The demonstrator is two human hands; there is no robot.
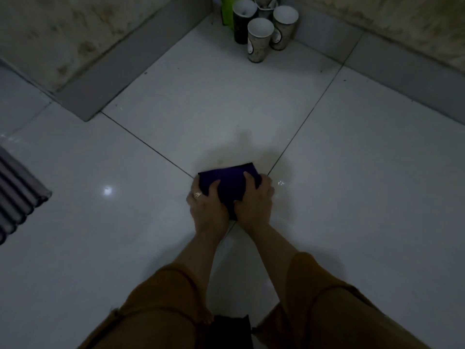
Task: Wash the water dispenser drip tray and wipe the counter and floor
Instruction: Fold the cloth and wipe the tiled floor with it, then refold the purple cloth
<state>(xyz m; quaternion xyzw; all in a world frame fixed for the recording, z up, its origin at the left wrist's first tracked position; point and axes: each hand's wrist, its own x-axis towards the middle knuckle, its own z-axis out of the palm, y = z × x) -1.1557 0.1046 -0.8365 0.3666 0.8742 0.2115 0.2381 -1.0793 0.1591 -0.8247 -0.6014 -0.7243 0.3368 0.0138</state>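
A folded dark purple cloth (230, 178) lies flat on the white tiled floor (201, 117), right where several tile joints meet. My left hand (205, 205), with a ring on one finger, grips the cloth's left side. My right hand (255, 201) grips its right side. Both hands press it down against the tiles. A small wet glint (280, 183) shows on the floor just right of the cloth. The drip tray and the counter are out of view.
Several tall paper cups (259, 39) and a green bottle (227, 11) stand in the far corner against the grey skirting (130, 64). A ribbed grey mat (17, 195) lies at the left edge. My knees in brown trousers (327, 311) fill the bottom.
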